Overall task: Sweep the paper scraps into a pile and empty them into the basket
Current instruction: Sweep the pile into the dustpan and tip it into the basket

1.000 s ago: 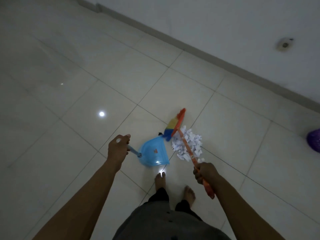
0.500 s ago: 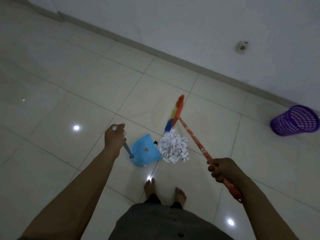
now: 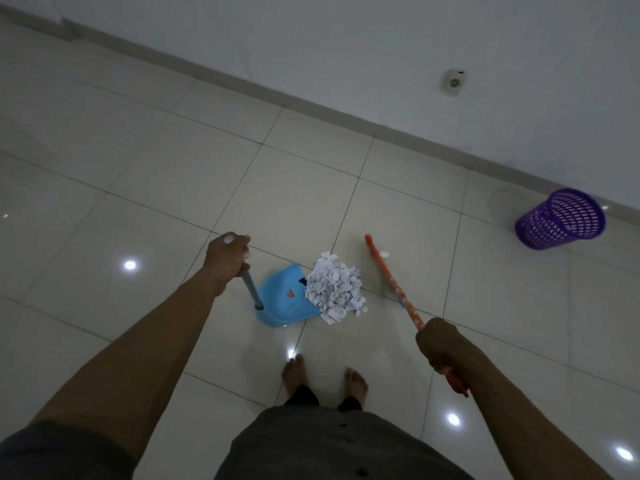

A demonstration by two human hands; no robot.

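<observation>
Glossy pale tiled floor (image 3: 145, 174) meets white wall (image 3: 346, 46); purple basket (image 3: 561, 220) nearby.

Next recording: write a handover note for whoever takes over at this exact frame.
Left grip holds the handle of the blue dustpan, which rests on the tiled floor.
Paper scraps are piled at the dustpan's mouth.
Right grip holds the orange broom, its head right of the pile and apart from it.
Purple basket sits far right, near the wall.
Done: pile gathered. Left: sweep it into the dustpan, empty into the basket.
</observation>
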